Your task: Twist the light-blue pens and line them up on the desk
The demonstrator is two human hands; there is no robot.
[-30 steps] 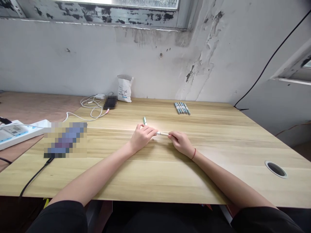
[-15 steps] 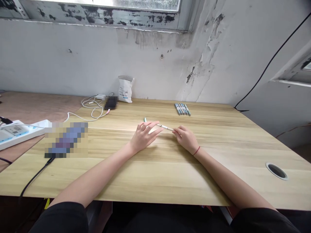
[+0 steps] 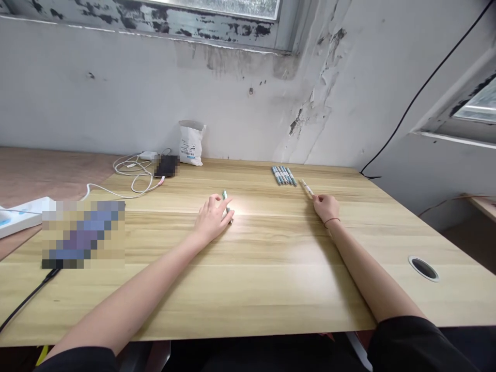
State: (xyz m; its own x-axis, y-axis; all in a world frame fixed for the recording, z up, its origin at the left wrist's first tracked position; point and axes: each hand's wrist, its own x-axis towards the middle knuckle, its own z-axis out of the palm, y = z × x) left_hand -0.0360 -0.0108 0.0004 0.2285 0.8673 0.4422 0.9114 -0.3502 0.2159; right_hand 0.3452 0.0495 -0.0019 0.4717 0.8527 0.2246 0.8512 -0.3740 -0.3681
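My right hand (image 3: 326,207) is closed around the near end of a slim white pen (image 3: 307,187), which points away from me toward the back of the table. Just left of that pen's tip, several blue-and-white pens (image 3: 284,175) lie side by side in a row. My left hand (image 3: 212,217) rests low over the table, thumb and index finger apart, reaching across a green-and-white pen (image 3: 225,195). Those fingers cover the middle of this pen, and its dark near end shows below the thumb.
A white plastic pouch (image 3: 191,143) stands against the wall, beside a blurred dark box (image 3: 166,166) and a coiled white cable (image 3: 134,182). A pixelated phone-like object (image 3: 83,235) lies at left near a power strip (image 3: 27,213). A round cable hole (image 3: 424,268) is at right.
My right hand has carried the white pen away to the right, near the row of pens. My left hand has left that pen and moved down over the green-and-white one. The view has shifted right.
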